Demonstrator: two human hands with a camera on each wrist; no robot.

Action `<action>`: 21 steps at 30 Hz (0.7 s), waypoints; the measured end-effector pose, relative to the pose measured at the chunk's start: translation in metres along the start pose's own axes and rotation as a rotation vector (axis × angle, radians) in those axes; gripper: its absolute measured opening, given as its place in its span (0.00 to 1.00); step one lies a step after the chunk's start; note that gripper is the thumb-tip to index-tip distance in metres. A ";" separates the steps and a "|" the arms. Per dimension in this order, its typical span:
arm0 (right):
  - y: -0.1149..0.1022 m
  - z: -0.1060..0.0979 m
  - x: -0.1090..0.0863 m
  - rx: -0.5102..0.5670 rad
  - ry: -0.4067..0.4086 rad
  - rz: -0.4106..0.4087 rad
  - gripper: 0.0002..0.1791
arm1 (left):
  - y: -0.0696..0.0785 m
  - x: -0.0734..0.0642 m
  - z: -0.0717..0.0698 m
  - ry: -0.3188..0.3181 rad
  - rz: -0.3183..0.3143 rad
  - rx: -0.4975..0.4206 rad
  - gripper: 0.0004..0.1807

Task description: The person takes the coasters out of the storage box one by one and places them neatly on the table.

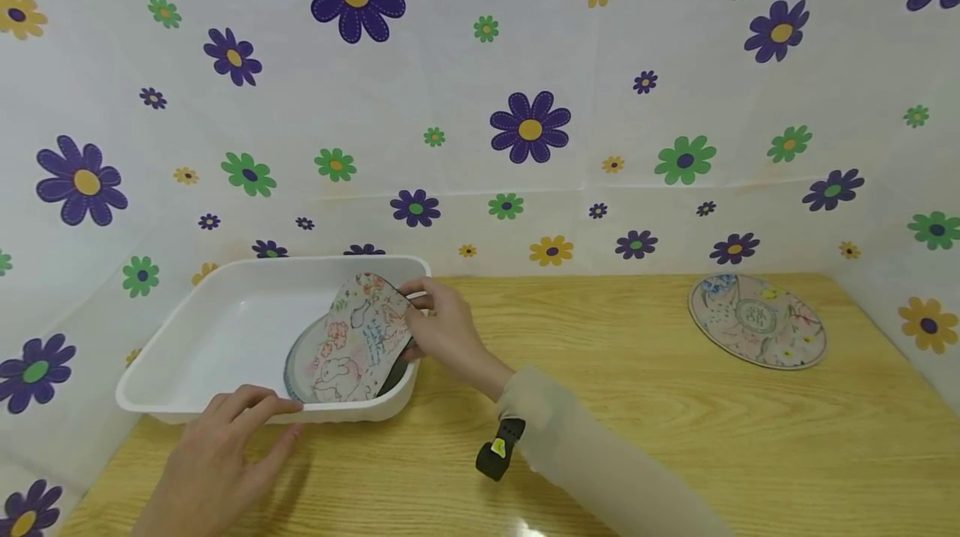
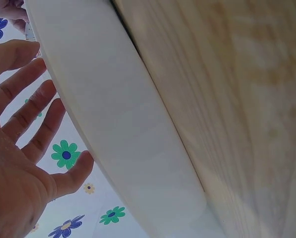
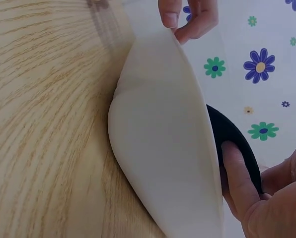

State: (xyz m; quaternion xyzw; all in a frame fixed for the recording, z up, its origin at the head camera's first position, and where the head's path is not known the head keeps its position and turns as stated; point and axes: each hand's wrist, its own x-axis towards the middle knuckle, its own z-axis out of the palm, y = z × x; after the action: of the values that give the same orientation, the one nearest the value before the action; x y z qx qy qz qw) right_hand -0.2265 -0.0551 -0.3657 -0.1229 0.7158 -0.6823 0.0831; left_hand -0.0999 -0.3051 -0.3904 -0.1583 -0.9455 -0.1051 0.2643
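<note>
A floral oval mat [image 1: 358,341] with printed rabbits leans inside a white plastic basin [image 1: 270,262]. My right hand [image 1: 448,328] pinches its right edge, tilting it up. The dark underside [image 3: 226,128] of the mat faces the right fingers in the right wrist view. Below and left of it shows the blue-patterned edge [image 1: 297,358] of what looks like another mat, mostly covered. My left hand [image 1: 217,449] has its fingertips at the basin's front rim, the fingers loosely extended; the left wrist view shows these fingers [image 2: 31,111] along the rim, holding nothing.
Another oval floral mat [image 1: 757,320] lies flat on the wooden table [image 1: 585,353] at the far right. Behind the table hangs a white cloth [image 1: 450,62] printed with flowers. A black strap [image 1: 497,454] is around the right sleeve's cuff.
</note>
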 end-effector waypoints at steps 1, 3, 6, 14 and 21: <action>0.000 0.000 0.000 0.004 0.003 0.001 0.17 | 0.000 0.000 0.000 0.005 0.003 -0.002 0.15; 0.000 -0.001 0.001 0.014 0.006 0.006 0.17 | 0.000 0.001 0.000 0.006 -0.001 -0.002 0.15; 0.000 -0.001 0.000 0.039 0.013 0.017 0.18 | 0.000 0.001 0.000 0.007 -0.002 -0.004 0.15; 0.002 -0.004 0.001 0.105 0.031 0.067 0.20 | 0.000 0.000 0.002 0.013 0.001 -0.013 0.15; 0.000 -0.009 -0.002 0.181 0.041 0.137 0.21 | 0.000 0.000 0.002 0.005 -0.011 -0.010 0.15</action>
State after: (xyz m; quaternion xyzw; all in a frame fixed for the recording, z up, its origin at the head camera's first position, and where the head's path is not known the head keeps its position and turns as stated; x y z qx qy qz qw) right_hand -0.2276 -0.0458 -0.3653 -0.0516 0.6596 -0.7392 0.1258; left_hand -0.1003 -0.3042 -0.3919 -0.1540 -0.9452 -0.1116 0.2654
